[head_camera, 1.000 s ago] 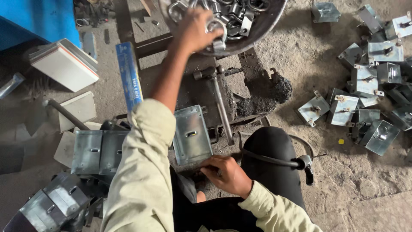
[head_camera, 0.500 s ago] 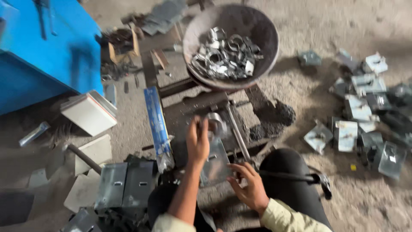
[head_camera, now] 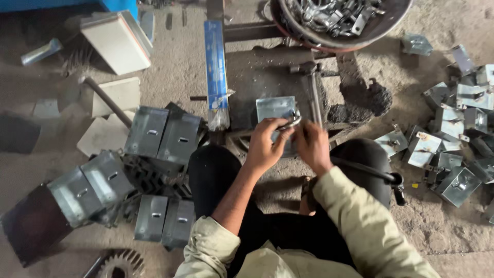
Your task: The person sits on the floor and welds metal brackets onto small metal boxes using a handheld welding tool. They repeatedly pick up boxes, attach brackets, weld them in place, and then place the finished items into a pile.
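Note:
My left hand (head_camera: 265, 145) pinches a curved grey metal clip (head_camera: 291, 123) against the lower right corner of a folded sheet-metal box (head_camera: 275, 109). The box lies on a dark work block in front of my knees. My right hand (head_camera: 311, 146) is right beside the left, fingers closed on the box's lower edge just under the clip. A hammer (head_camera: 314, 92) lies on the block to the right of the box, its handle running toward my right hand.
A round pan (head_camera: 329, 41) of metal clips stands at the top. A long blue packet (head_camera: 215, 72) lies left of the block. Grey sheet-metal boxes are piled at the left (head_camera: 162, 134) and scattered at the right (head_camera: 453, 154). A toothed gear (head_camera: 121, 265) lies at the bottom left.
My left hand reached up into the pan, came back down with a clip and now meets the right hand at the box. The camera view has shifted down and closer.

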